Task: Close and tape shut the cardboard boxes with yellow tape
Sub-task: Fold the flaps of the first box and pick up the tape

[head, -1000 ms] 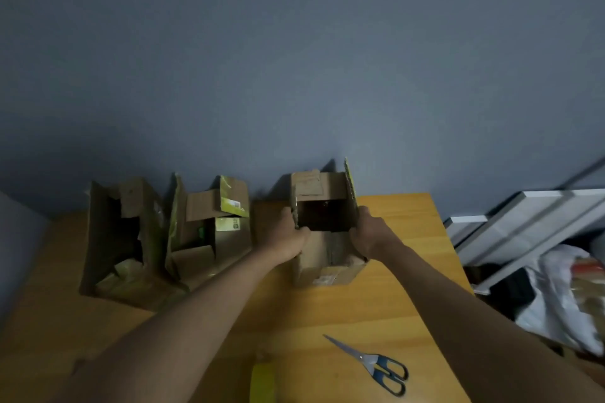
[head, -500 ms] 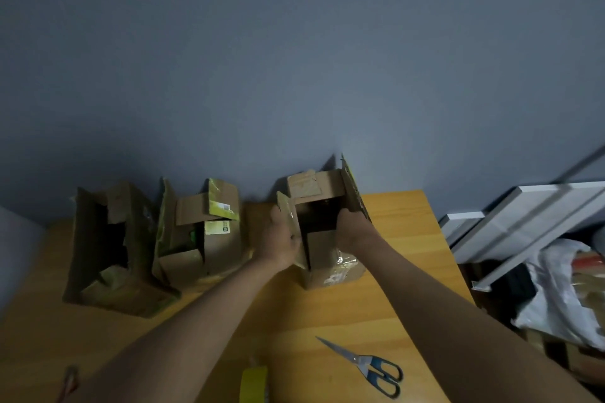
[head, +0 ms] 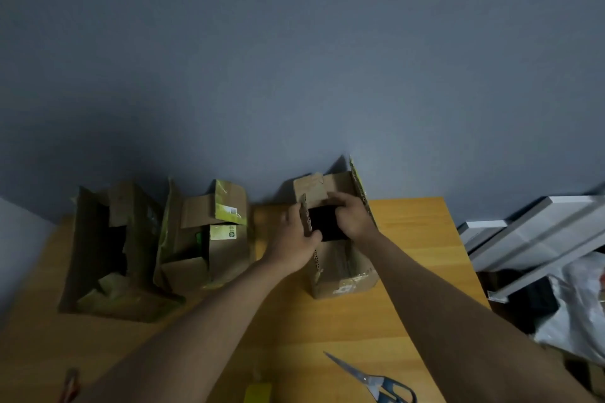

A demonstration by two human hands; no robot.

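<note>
Left hand (head: 296,244) fingers curled on the open cardboard box (head: 340,258) left flap; right hand (head: 352,217) fingers gripping its right flap. Scissors (head: 376,381) at five o'clock on the counter (head: 327,330).

Brown cardboard boxes (head: 340,258), yellow tape roll (head: 258,392), blue-handled scissors (head: 386,386).

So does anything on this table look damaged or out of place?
The two brown cardboard boxes at the left look battered: the far-left one sags with crumpled walls, and its neighbour has torn flaps with yellow-green tape remnants. The box under both hands, left and right, looks sounder.
</note>
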